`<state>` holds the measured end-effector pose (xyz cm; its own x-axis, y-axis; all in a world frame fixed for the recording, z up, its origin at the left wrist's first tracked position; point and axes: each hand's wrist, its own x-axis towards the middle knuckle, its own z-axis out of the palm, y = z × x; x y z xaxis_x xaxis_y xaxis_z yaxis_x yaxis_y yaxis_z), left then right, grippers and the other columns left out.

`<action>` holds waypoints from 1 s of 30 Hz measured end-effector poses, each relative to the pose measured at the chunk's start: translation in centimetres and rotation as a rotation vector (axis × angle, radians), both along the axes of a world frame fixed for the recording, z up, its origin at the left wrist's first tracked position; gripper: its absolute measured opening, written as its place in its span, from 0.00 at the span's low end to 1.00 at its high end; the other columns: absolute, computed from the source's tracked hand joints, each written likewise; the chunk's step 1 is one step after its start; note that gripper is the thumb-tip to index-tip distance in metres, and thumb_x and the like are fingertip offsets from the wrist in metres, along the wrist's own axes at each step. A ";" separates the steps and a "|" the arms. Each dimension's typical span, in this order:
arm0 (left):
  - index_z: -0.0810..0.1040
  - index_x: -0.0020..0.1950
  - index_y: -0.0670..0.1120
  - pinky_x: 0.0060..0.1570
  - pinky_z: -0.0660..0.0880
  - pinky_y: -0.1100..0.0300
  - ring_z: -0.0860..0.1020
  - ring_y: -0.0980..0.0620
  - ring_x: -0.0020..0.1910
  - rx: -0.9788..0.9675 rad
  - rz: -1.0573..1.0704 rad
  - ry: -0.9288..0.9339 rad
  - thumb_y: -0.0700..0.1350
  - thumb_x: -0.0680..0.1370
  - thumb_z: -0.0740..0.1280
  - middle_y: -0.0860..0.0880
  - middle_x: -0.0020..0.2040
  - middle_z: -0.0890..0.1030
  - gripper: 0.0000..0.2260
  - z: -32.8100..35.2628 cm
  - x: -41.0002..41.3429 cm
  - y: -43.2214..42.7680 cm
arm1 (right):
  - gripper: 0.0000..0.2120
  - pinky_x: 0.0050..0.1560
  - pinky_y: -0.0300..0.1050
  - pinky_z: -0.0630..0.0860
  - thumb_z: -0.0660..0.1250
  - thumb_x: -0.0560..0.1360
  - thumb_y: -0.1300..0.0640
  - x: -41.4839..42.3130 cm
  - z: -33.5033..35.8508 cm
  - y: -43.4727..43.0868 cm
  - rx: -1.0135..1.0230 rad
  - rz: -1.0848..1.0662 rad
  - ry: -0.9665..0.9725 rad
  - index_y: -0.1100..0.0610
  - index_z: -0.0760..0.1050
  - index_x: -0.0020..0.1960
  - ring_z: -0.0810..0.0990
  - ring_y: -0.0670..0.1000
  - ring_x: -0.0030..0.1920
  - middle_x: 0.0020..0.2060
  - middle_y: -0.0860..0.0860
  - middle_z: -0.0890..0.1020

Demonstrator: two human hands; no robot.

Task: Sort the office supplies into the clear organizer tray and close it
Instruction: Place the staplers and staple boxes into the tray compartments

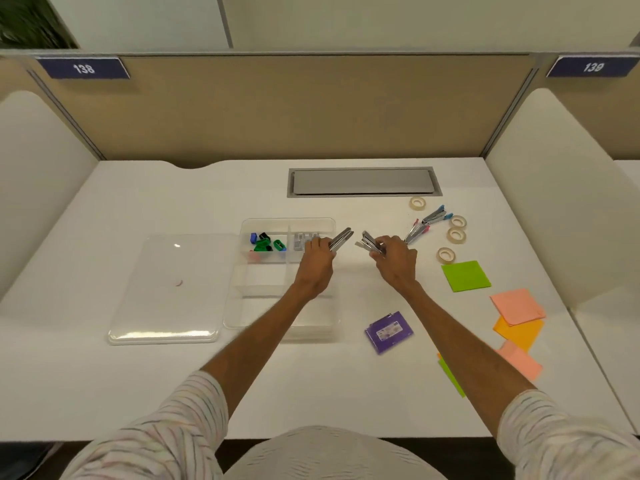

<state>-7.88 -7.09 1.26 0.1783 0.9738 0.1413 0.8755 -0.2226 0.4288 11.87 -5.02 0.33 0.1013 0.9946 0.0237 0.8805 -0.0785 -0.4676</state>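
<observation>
Looked down on a white desk (207, 375) from head height. Gripped a slim silver metal stapler (341, 239) in the left hand (317, 252), fingers curled round it, over the far right corner of the clear plastic organizer tray (287, 222). Gripped a small bunch of similar silver staplers (369, 244) in the right hand (394, 256), just right of the tray, tips nearly facing the left hand's stapler but apart from it. Saw blue, green and black pencil sharpeners (265, 242) in the tray's far left compartment, and small silvery items (304, 239) in the far right one, too blurred to name. Saw the flat clear lid (166, 289) lying off the tray, just beside its left wall. Saw more on the desk to the right: loose staplers with blue and pink ends (427, 223), four rolls of clear tape (456, 234), a green sticky-note pad (465, 276), pink (517, 306) and orange (519, 332) pads nearer the edge, and, closer in, a purple packet (388, 331).
</observation>
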 end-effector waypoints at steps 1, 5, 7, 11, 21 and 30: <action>0.68 0.67 0.36 0.59 0.69 0.49 0.69 0.39 0.59 0.002 0.011 0.012 0.36 0.81 0.57 0.37 0.61 0.73 0.15 0.2 -1.1 0.1 | 0.12 0.54 0.52 0.66 0.65 0.76 0.53 -1.0 0.3 0.2 0.010 0.009 0.003 0.52 0.76 0.59 0.77 0.56 0.54 0.50 0.54 0.79; 0.69 0.67 0.38 0.55 0.73 0.50 0.70 0.41 0.57 -0.021 0.097 0.006 0.35 0.80 0.57 0.38 0.60 0.73 0.15 0.3 -5.8 0.3 | 0.13 0.52 0.51 0.65 0.66 0.75 0.53 -4.7 1.3 1.1 0.031 0.040 0.025 0.52 0.77 0.59 0.77 0.55 0.53 0.50 0.53 0.79; 0.69 0.66 0.38 0.55 0.73 0.49 0.70 0.41 0.57 -0.038 0.140 -0.013 0.37 0.80 0.58 0.38 0.60 0.73 0.15 0.2 -8.1 0.3 | 0.12 0.50 0.50 0.63 0.66 0.75 0.53 -6.5 1.7 1.2 0.038 0.073 0.010 0.51 0.77 0.58 0.77 0.55 0.52 0.49 0.53 0.79; 0.68 0.67 0.39 0.47 0.72 0.49 0.70 0.40 0.58 -0.060 0.220 0.027 0.39 0.81 0.58 0.40 0.60 0.72 0.14 0.6 -12.1 0.0 | 0.12 0.48 0.50 0.62 0.67 0.75 0.53 -10.0 2.2 1.5 0.014 0.154 0.012 0.51 0.77 0.58 0.77 0.55 0.51 0.48 0.53 0.79; 0.68 0.67 0.41 0.48 0.71 0.47 0.69 0.41 0.59 -0.078 0.351 0.058 0.41 0.81 0.58 0.41 0.61 0.71 0.14 0.8 -19.7 -1.0 | 0.10 0.48 0.49 0.65 0.70 0.73 0.51 -19.0 2.0 0.7 -0.032 0.398 0.079 0.51 0.80 0.54 0.76 0.54 0.51 0.45 0.51 0.80; 0.68 0.67 0.41 0.46 0.71 0.49 0.70 0.42 0.57 -0.061 0.328 0.031 0.42 0.82 0.57 0.41 0.60 0.71 0.14 0.5 -22.7 -1.7 | 0.17 0.59 0.55 0.64 0.71 0.73 0.49 -23.9 0.5 0.3 -0.086 0.472 -0.057 0.50 0.77 0.61 0.74 0.55 0.57 0.53 0.52 0.80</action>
<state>-30.54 -8.77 1.77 -0.1429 0.9864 0.0806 0.9091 0.0987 0.4046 -12.01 -4.76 0.82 -0.3604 0.9303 -0.0682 0.8534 0.2993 -0.4268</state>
